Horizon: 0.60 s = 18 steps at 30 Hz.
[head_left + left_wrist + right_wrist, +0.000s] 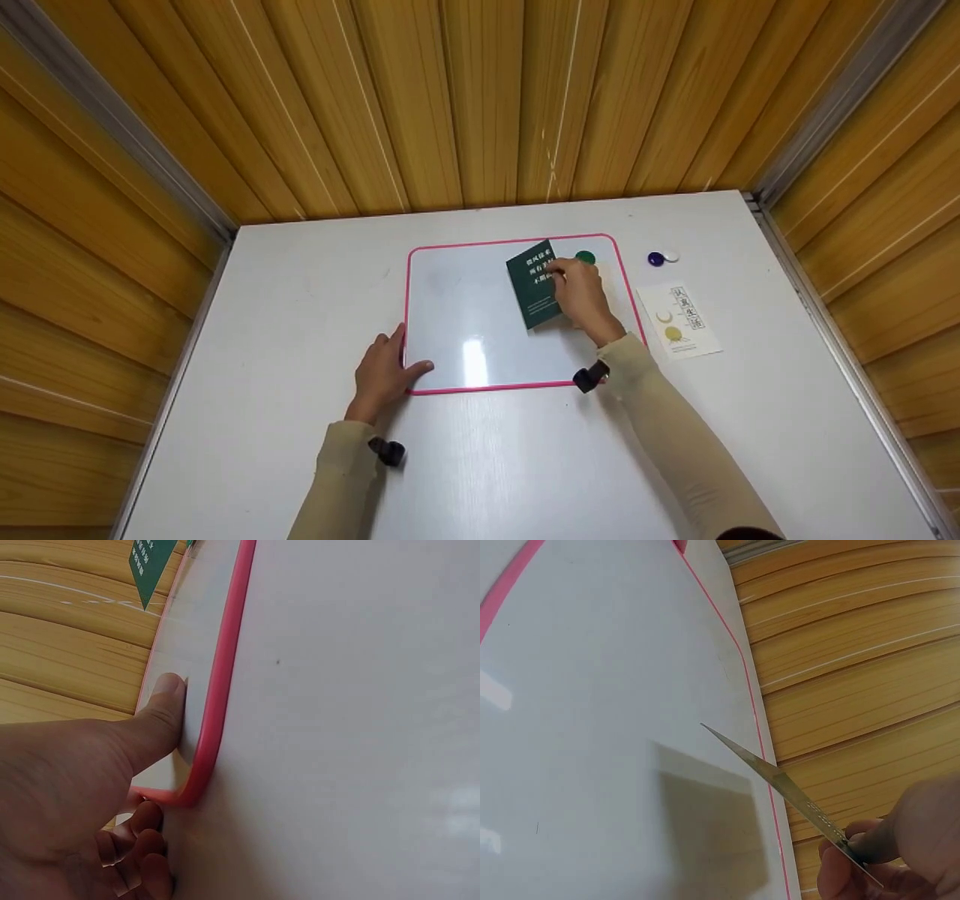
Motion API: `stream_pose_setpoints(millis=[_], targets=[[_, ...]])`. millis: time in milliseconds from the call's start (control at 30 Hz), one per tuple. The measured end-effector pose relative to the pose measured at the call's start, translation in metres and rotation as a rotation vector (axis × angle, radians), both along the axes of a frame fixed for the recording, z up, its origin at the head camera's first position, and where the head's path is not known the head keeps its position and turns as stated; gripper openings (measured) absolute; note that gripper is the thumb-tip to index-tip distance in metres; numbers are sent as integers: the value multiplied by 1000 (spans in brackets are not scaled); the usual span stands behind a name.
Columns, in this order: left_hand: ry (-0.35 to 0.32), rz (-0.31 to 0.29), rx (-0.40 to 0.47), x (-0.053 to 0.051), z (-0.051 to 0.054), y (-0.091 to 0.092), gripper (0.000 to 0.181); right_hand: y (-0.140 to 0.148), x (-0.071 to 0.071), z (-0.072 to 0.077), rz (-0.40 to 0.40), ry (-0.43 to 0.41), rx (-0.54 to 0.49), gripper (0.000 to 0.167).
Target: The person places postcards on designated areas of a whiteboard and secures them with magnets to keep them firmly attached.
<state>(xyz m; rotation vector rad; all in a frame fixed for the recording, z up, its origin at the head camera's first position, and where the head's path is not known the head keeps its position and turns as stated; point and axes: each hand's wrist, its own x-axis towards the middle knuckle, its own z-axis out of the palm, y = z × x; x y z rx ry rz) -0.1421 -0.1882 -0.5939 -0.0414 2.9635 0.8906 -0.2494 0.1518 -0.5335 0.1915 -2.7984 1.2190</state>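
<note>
A whiteboard [450, 300] with a pink frame lies flat on the white table. My left hand [382, 371] holds its near left corner, the thumb [161, 705] on the board's face and the curled fingers at the outer edge. Above the board's right half, my right hand [585, 292] pinches a dark green card [531, 289] with pale printed characters. In the right wrist view the card [795, 799] is tilted, raised off the surface, and casts a shadow. A green round magnet [585, 257] sits near the board's far right corner. Beside the right hand, a pale card [609, 279] is partly hidden.
Right of the board lie a dark blue round magnet [656, 259] and a white one [672, 256] side by side. Nearer me is a white printed card [679, 322] with a moon picture. Wood-patterned walls [480, 105] stand behind the table and at both sides.
</note>
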Motion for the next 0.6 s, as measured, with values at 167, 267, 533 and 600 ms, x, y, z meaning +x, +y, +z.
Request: stream_pose_setpoints(millis=[167,267,533,600], targets=[[13,-14,-24,0,0,0,96,-5,-1,-1,16,12,10,24],[8,-10,-25,-1,0,0,96,-7,-1,-2,20,-3,6,24],[-1,8,-18,-1,-2,0,96,-14,-2,-4,19,-6,10,23],[-6,14,-15,-1,-2,1,96,-16,-3,-6,15,-12,7,23]])
